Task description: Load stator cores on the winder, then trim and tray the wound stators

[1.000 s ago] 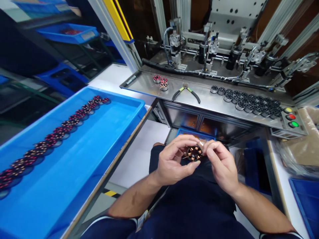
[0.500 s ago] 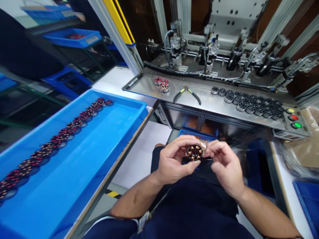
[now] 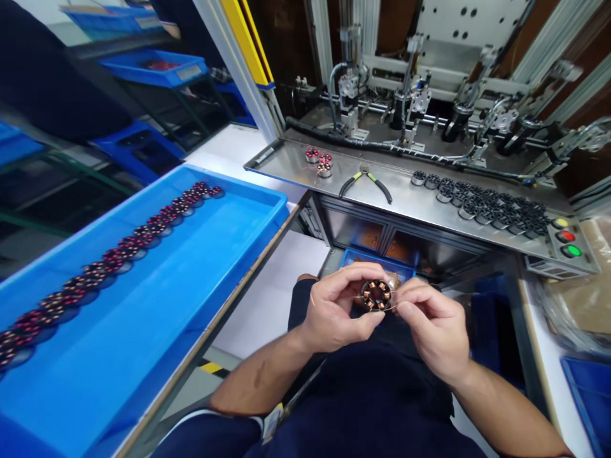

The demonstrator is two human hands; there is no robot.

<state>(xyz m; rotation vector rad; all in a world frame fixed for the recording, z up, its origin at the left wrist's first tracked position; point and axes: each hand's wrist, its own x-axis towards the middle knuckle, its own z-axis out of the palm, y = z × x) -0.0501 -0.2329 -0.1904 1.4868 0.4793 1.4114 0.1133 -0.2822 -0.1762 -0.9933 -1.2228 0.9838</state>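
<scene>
Copper-wound stator (image 3: 376, 295) sits pinched between your left hand (image 3: 334, 310) and right hand (image 3: 432, 327), fingers of both pressed on its rim, near the steel desk (image 3: 410, 203).

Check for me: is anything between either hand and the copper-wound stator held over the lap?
Nothing visible. The left hand grips the wound stator around its rim, and the right hand pinches its right edge, so both touch it directly. The pliers lie apart on the steel shelf.
</scene>
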